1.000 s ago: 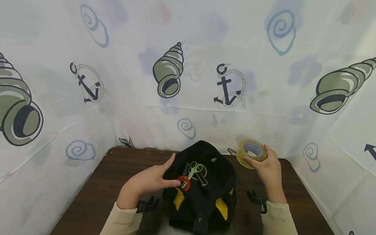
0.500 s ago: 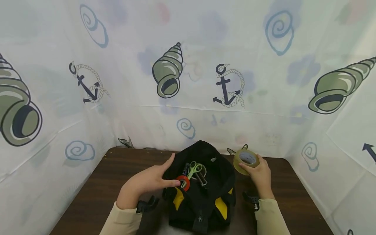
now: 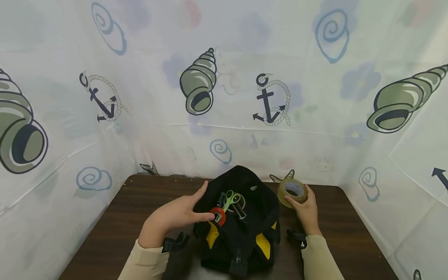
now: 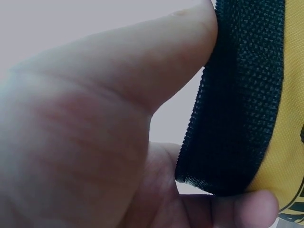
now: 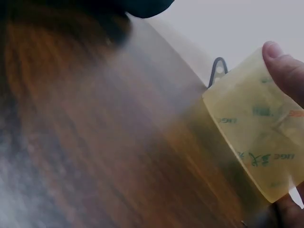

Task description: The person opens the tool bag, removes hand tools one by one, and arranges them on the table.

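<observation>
In the head view an open black and yellow bag (image 3: 257,229) stands on the table. My left hand (image 3: 175,217) grips its left side, thumb at the opening; the left wrist view shows the bag's black edging (image 4: 237,95) between thumb and fingers. Inside the bag lie green-handled scissors (image 3: 231,198), a red tape roll (image 3: 219,215), a dark cylindrical item (image 3: 239,212) and a pale ring partly hidden behind the scissors. To the right, my right hand (image 3: 308,214) holds a wide roll of yellowish clear packing tape (image 3: 282,196), tilted, at the table's back edge; printed lettering shows on it.
The brown wooden table (image 3: 115,225) ends at a white curtain (image 3: 168,151) printed with shells and anchors, which surrounds it at the back and both sides. Black wrist straps (image 3: 175,243) sit on both forearms.
My right hand has brought the packing tape slightly left and down toward the table's back edge. The left hand and bag have stayed in place.
</observation>
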